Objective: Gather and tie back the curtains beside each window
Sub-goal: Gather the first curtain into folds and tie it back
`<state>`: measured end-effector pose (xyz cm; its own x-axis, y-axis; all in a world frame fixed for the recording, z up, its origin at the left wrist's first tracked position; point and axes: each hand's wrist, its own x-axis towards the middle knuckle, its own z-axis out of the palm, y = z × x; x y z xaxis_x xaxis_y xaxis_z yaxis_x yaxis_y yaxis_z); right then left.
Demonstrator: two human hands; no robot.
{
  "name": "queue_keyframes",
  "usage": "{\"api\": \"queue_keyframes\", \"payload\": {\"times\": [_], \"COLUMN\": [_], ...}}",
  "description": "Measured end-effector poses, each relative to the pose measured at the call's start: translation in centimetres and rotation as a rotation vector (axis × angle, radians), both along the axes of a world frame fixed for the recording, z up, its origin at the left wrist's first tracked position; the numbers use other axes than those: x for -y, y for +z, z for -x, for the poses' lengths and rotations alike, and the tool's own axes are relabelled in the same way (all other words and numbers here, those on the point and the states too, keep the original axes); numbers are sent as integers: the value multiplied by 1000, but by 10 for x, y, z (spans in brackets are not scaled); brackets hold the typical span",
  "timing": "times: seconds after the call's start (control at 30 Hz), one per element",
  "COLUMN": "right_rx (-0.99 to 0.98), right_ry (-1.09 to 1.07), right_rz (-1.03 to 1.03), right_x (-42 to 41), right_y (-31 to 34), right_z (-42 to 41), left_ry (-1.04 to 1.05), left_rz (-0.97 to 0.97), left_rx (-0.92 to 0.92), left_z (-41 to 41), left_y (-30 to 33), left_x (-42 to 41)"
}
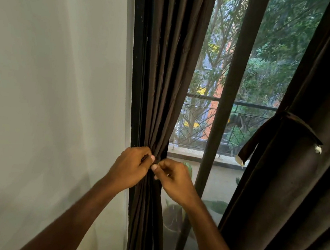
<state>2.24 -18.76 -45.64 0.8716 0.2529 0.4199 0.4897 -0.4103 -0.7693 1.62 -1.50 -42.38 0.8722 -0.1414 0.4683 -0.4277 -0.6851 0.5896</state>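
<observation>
No readable text, label, brand, number or sign shows anywhere in the head view.

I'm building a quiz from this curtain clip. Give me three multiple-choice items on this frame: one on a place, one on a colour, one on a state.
1. Where does the curtain being gathered hang?
A. Beside the white wall, at the window's left edge
B. Across the middle pane
C. On the floor

2. What colour are the curtains?
A. White
B. Dark brown
C. Red

3. What is the state of the right curtain?
A. Spread loose
B. Taken down
C. Already tied with a band

Answers:
A, the left curtain hangs next to the wall.
B, both are dark brown.
C, a tie band wraps the right curtain, while the left hand and right hand pinch the other one.
</observation>
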Motion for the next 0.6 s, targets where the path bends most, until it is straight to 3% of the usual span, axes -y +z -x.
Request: {"api": "queue_keyframes", "payload": {"times": [0.2, 0.37, 0.5, 0.6], "right_rx": [-63, -130, -202, -104], "right_ry": [44, 46, 65, 76], "right_rz": [-50, -255, -132, -128], "right_x": [-2, -4, -8, -8], "right_y": [-1, 2, 9, 11], "right_z": [1, 4, 8, 6], "left_ry": [-118, -143, -140, -139], "left_rz": [123, 341, 439, 518], "left_rx": [-124, -210, -258, -321], "left_z": [-5, 1, 6, 7], "left_y": [7, 7, 10, 10], "left_x": [-1, 1, 6, 3]}}
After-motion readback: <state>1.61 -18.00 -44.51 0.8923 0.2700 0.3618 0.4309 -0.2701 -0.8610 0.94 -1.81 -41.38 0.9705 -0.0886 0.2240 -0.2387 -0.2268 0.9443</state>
